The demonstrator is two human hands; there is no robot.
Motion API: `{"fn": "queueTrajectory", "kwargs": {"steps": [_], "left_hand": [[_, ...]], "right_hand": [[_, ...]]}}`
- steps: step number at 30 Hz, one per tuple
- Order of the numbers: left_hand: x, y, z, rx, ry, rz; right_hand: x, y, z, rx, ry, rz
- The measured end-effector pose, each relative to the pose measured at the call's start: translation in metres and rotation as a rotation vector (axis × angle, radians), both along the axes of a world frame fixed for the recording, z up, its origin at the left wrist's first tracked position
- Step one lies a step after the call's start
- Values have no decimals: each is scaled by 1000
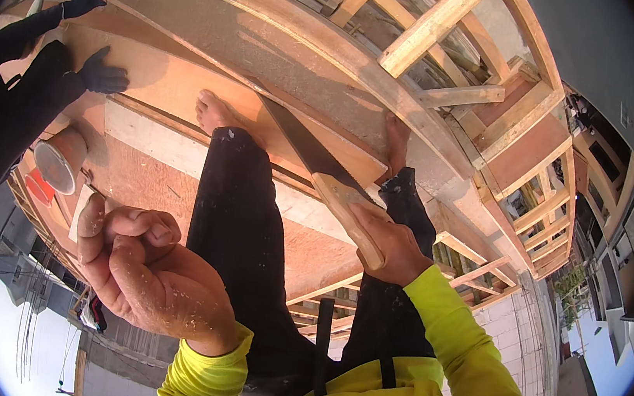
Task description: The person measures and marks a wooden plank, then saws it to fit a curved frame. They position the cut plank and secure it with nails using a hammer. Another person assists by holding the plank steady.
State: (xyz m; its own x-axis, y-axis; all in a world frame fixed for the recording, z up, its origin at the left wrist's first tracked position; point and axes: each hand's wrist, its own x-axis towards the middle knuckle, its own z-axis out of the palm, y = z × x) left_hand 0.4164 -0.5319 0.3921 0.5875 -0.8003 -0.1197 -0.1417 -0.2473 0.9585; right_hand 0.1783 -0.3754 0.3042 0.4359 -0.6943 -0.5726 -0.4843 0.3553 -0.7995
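Observation:
My right hand [394,246] is wrapped round the wooden handle of a handsaw [333,192]. The saw's dark blade runs up and left across a long, narrow plywood panel [166,79], its tip near the panel's far edge. My bare left foot rests on this panel. Raised nearer the camera, my left hand [160,274] is dusty, palm up, with its fingers curled. A pale flat strip [81,210] shows beside its index finger; whether the fingers grip it, I cannot make out. A co-worker's dark-gloved hand [104,74] presses flat on the panel's left end.
The co-worker's other gloved hand [88,0] is at the far left. A whitish bucket [61,159] stands below, beside a red object [38,187]. Timber framing [438,28] rises at the far right, with open gaps between its members. A long curved board edge [275,17] crosses behind.

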Motion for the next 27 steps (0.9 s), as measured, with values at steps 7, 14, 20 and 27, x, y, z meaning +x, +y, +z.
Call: {"fn": "queueTrajectory", "kwargs": {"steps": [7,14,20,27], "left_hand": [[-8,2,3,-117,92,-25],[-42,12,-9,6,-186,104],[-77,55,20,3,-103,189],[-82,48,-22,148,-35,56]], "right_hand": [[-15,-3,-28,-3,36,7],[62,-4,-115,-99,24,-3],[51,-26,-117,-14,-54,-40],[54,-20,-114,-23,-51,-57]]}}
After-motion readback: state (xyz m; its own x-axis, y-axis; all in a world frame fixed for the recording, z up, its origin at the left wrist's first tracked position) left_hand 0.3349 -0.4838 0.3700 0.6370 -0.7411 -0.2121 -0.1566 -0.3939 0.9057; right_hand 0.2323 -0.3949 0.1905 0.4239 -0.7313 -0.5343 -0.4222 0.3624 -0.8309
